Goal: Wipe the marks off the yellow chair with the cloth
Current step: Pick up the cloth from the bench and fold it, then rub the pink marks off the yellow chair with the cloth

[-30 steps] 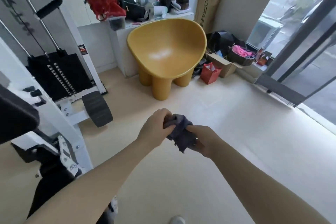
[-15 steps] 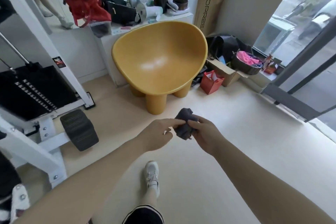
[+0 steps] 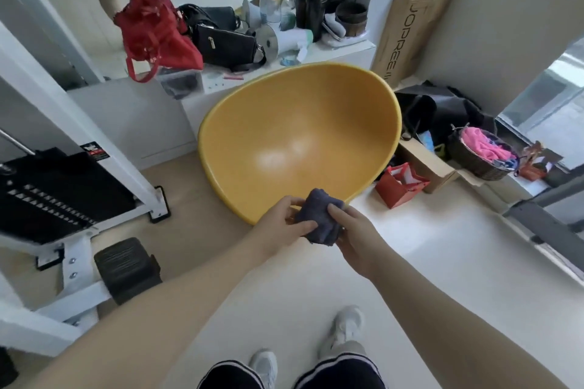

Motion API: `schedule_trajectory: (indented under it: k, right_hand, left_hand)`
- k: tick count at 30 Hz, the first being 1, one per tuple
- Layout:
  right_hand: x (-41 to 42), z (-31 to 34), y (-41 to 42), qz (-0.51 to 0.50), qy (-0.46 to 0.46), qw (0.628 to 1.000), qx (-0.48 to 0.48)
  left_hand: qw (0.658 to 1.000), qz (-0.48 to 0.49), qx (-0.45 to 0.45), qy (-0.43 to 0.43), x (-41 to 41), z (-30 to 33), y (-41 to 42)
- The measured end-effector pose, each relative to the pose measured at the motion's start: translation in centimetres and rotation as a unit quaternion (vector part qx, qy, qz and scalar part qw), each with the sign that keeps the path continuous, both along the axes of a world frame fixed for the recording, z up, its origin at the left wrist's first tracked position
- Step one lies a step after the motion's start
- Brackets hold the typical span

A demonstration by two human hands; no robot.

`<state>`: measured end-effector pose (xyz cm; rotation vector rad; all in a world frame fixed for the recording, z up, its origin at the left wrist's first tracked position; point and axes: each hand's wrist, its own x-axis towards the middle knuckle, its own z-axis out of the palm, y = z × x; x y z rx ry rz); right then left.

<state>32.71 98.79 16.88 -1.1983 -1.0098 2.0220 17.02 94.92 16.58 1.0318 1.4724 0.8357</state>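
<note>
Gripping a bunched, nubby dark cloth (image 3: 319, 218) together, left hand (image 3: 284, 224) and right hand (image 3: 354, 234) hover over the smooth, glossy, bowl-shaped yellow chair's (image 3: 300, 136) front rim.

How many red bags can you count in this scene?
2: a large red cloth bag on the white ledge at upper left, and a small red paper bag on the floor right of the yellow chair.
</note>
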Motion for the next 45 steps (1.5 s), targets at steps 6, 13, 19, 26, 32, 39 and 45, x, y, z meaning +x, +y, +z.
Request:
schedule_trajectory:
  k: [6,13,19,26,32,39,45]
  right_hand:
    - [-2.7,-4.0,9.5,0.082,0.018,0.991,-0.107]
    - [-5.0,-7.3,21.1,0.209,-0.133,0.963,-0.103]
    - [-6.9,-13.2,27.1,0.304,-0.264,0.915,-0.012]
    - [-11.1,-24.4,29.0,0.331,-0.334,0.881,0.054]
    - [-14.2,-32.9,29.2,0.39,-0.322,0.836,0.212]
    - [-18.3,-43.6,32.6,0.336,-0.204,0.831,0.395]
    - [-20.7,-46.5,34.2,0.296,-0.129,0.816,0.479]
  left_hand:
    - [0.992,0.116,-0.042,0.038,-1.5,-4.6,7.3]
    - [0.977,0.164,-0.074,0.112,-1.5,-7.3,13.8]
    - [0.943,0.238,-0.107,0.207,-3.7,-12.5,14.4]
    - [0.886,0.285,-0.08,0.357,-8.0,-21.3,15.0]
    - [0.852,0.247,-0.057,0.458,-8.6,-29.4,15.6]
    - [0.671,0.148,0.018,0.726,-7.7,-39.4,16.6]
    - [0.582,0.278,-0.004,0.764,-6.1,-42.1,16.8]
